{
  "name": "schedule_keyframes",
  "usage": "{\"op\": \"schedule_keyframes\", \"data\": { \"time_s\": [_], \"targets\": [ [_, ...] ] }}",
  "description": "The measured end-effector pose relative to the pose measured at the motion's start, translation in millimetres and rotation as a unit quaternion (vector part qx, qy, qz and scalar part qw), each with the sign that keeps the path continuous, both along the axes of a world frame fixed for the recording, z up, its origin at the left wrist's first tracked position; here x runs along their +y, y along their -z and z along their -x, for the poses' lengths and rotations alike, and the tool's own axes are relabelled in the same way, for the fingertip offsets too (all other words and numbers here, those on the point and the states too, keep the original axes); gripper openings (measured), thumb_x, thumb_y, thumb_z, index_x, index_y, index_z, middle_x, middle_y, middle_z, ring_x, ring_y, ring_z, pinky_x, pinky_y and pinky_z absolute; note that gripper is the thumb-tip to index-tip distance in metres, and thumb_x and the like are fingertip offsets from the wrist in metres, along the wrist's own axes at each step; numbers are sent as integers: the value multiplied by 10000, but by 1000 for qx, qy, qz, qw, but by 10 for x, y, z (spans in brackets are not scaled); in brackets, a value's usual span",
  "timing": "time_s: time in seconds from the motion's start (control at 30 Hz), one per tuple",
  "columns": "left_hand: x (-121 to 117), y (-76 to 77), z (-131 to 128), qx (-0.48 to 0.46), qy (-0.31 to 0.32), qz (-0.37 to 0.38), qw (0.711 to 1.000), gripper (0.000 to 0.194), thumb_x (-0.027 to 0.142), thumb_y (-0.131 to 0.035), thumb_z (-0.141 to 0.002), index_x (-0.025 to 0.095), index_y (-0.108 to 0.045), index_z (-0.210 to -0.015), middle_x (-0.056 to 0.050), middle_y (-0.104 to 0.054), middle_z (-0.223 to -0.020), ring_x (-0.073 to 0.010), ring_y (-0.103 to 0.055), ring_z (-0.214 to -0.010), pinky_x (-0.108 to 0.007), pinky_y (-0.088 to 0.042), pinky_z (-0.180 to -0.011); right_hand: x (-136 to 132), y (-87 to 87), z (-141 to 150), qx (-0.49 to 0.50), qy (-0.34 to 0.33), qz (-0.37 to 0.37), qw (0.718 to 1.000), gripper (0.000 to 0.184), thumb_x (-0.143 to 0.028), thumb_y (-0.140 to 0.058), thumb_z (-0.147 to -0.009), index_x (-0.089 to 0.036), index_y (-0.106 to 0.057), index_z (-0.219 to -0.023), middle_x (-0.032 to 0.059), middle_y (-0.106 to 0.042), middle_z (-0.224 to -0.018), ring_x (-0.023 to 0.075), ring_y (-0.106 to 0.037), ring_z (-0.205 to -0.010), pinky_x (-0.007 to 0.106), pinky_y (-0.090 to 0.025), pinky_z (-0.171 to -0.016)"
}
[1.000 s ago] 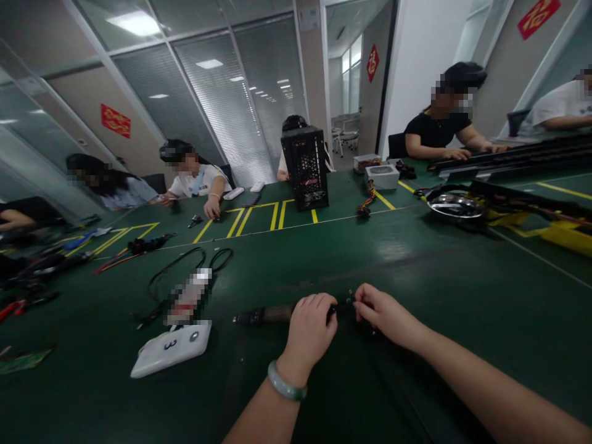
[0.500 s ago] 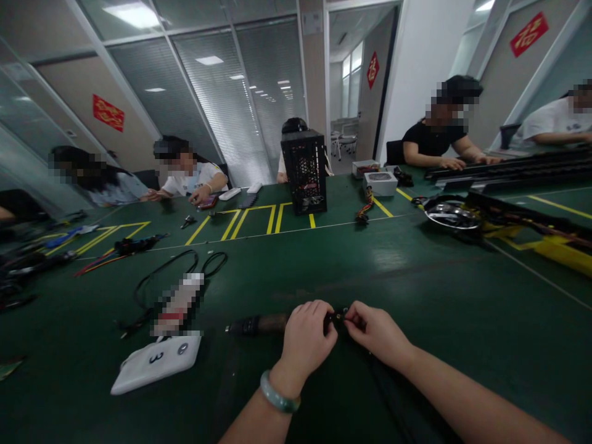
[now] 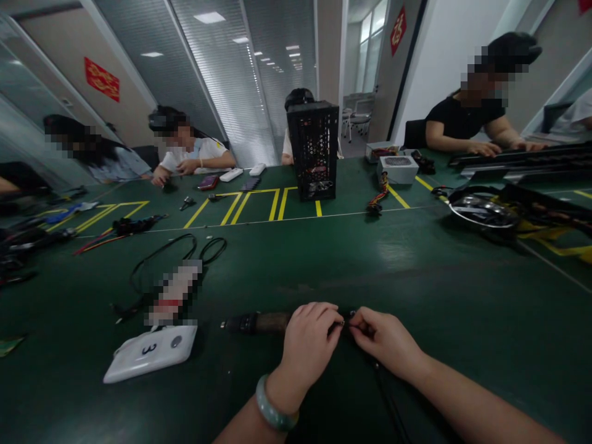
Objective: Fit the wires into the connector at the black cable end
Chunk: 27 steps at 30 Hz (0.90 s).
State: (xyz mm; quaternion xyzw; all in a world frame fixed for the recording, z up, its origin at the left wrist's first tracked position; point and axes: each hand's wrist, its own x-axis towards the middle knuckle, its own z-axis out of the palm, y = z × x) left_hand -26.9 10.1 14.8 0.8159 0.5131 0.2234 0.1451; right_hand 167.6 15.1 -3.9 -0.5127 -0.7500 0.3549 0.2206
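Note:
A dark, slim electric screwdriver (image 3: pixel 271 322) with a brown middle section lies on the green table, its metal tip toward the left. My left hand (image 3: pixel 311 336), a pale green bangle at its wrist, closes over the tool's right end and hides it. Just to the right, the thumb and fingers of my right hand (image 3: pixel 382 336) are pinched together close to that end. Whatever sits between them is too small and dark to name. From beneath the right hand a black cable (image 3: pixel 386 391) runs toward the near edge of the view.
To the left lie a white power bank (image 3: pixel 152 353) marked 3 and a black cable loop (image 3: pixel 213 248). Across the table stand a black computer case (image 3: pixel 314 154) and a power supply (image 3: pixel 398 169). A metal-rimmed round part (image 3: pixel 483 209) lies at right. Several people sit around the table.
The view has shifted slightly downward and to the left. My hands stay together at the tool's right end, with the small gap between their fingertips slightly altered.

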Motion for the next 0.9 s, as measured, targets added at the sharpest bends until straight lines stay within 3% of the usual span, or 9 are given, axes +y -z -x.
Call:
{"op": "schedule_keyframes", "data": {
  "time_s": [0.9],
  "targets": [
    [-39,29,23,-6,-3,-30,1000,109,182,-654,-837,258,-642,-914,16,-648,-1064,-201,-564,-1011,-397,-411,-870,-31,-15,48,-8,17,-11,1000,65,-247,-539,-876,-210,-584,-847,-20,-643,-736,138,-596,-657,229,-411,-597]
  ]
}}
